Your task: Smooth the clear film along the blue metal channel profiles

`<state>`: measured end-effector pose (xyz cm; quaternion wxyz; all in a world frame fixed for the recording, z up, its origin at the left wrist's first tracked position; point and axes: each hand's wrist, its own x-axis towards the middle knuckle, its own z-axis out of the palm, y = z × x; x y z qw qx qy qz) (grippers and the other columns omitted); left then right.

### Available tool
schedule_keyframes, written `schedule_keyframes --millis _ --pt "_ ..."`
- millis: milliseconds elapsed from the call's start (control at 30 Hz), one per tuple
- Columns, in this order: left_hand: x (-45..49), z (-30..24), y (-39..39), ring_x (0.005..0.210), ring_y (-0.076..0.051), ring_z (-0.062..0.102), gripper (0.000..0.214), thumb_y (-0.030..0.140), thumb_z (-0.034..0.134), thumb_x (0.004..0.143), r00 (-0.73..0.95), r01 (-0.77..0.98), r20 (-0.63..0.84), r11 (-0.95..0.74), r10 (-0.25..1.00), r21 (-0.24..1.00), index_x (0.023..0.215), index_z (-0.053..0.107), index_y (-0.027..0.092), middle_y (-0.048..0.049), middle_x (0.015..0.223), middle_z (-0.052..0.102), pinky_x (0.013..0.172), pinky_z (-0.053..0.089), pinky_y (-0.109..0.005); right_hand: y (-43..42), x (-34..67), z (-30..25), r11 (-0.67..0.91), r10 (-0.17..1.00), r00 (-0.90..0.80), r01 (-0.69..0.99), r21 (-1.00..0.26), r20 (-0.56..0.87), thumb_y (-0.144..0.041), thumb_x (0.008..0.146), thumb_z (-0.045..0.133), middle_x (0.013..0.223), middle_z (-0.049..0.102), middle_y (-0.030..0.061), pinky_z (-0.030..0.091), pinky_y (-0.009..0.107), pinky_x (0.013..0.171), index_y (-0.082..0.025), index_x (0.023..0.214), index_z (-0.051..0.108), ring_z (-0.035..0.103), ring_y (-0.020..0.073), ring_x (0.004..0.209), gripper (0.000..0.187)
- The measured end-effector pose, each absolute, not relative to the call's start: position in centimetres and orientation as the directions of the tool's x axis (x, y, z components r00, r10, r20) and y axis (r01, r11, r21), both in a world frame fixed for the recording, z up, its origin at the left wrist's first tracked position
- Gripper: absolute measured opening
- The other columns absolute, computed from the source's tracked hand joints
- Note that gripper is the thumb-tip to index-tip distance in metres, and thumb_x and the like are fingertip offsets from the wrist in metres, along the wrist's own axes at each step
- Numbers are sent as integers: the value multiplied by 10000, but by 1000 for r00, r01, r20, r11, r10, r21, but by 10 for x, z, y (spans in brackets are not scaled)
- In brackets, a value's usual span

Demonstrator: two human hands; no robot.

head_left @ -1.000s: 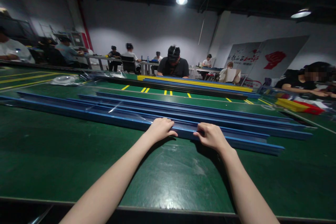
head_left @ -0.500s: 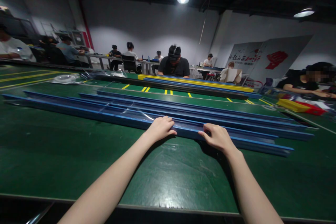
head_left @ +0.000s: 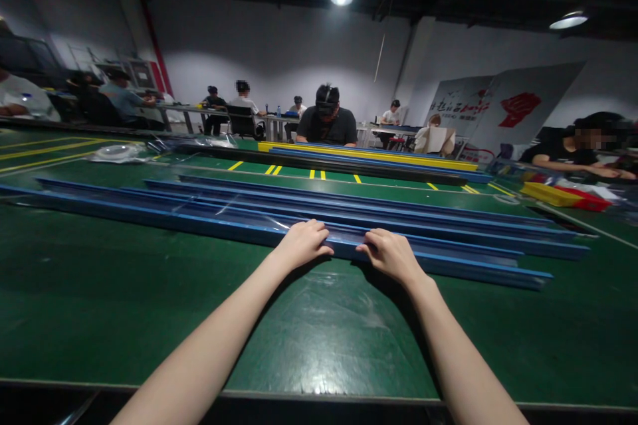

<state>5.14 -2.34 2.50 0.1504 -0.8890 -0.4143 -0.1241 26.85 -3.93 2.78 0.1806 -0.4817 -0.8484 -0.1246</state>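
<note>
A long blue channel strip (head_left: 239,227) lies crosswise in front of me, with clear plastic film (head_left: 266,219) along its trough. My left hand (head_left: 305,241) grips its near wall, fingers curled over the upper edge and thumb on the front face. A short way to the right, my right hand (head_left: 390,252) is closed over the same wall, its thumb pointing toward the left hand. What the fingertips touch inside the trough is hidden. Just behind lies another blue channel strip (head_left: 448,222), parallel to the first.
All this rests on a green tabletop (head_left: 319,332). Farther back are a yellow strip (head_left: 369,155) and a black strip (head_left: 349,169). A bagged coil (head_left: 117,153) lies back left; yellow tray (head_left: 548,194) and red tray (head_left: 591,199) stand right. A person (head_left: 326,116) sits opposite.
My right hand has slid left along the near wall, closer to my left hand. The left hand stays at its place on the strip. The view has shifted slightly.
</note>
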Motion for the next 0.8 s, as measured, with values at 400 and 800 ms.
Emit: schedule_keyframes --millis 400,800 --pt "48 25 -23 893 -181 492 305 437 573 740 648 751 351 -645 676 -142 880 541 168 -33 939 559 710 404 -266 -44 289 35 411 837 -359 911 -42 414 -380 787 435 635 576 19 251 220 527 -182 592 541 493 120 591 297" --pt "48 20 -19 903 -175 502 231 387 543 780 666 719 354 -691 657 -72 900 558 190 -16 930 612 729 393 -259 -42 290 33 361 879 -302 927 -100 368 -388 759 451 656 591 26 260 222 537 -187 612 533 496 136 612 263"
